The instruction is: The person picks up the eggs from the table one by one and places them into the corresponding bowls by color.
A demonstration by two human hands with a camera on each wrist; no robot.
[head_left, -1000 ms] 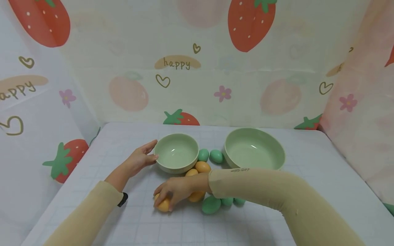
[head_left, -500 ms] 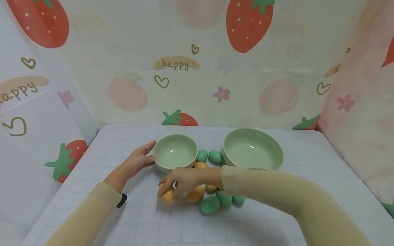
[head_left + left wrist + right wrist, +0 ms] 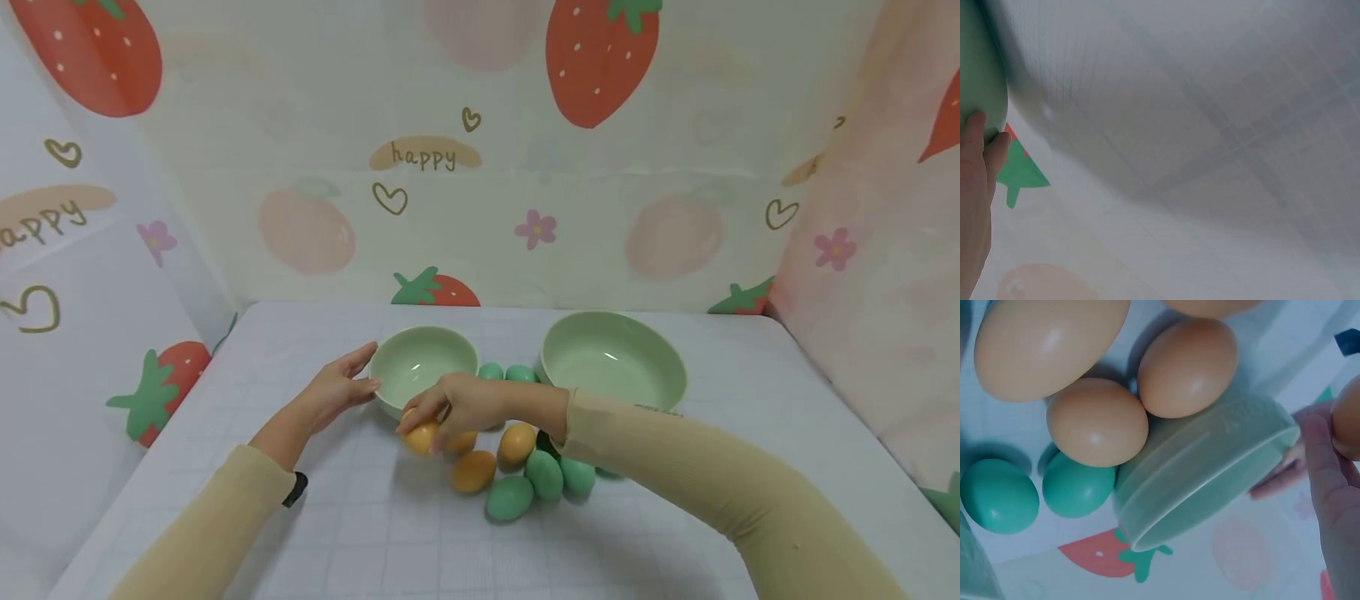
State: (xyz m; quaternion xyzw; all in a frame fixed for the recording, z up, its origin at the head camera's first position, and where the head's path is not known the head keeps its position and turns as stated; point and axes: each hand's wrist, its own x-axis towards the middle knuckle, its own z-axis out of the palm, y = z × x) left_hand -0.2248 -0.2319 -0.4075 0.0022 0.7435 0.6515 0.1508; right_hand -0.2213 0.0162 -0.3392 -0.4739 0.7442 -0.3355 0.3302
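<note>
My right hand [image 3: 472,402] pinches an orange-brown egg [image 3: 420,435] between thumb and fingers, lifted just in front of the smaller green bowl [image 3: 416,362]. In the right wrist view, that egg [image 3: 1350,419] sits at the right edge, apart from the bowl [image 3: 1204,469]. My left hand [image 3: 333,396] touches the smaller bowl's left side, thumb and fingers spread along its outer wall. The left wrist view has these extended fingers [image 3: 972,140] against the bowl. Below the right hand lie several orange-brown eggs [image 3: 474,472], one partly hidden by it.
Several green eggs [image 3: 510,498] lie at the front, to the right of the orange-brown ones. Two more green eggs [image 3: 521,373] sit between the bowls. A larger green bowl [image 3: 607,358] stands at the right, partly covered by the right sleeve [image 3: 675,450].
My right hand has raised the egg off the table and carried it up and slightly right toward the smaller bowl. The left hand has stayed at the bowl's side.
</note>
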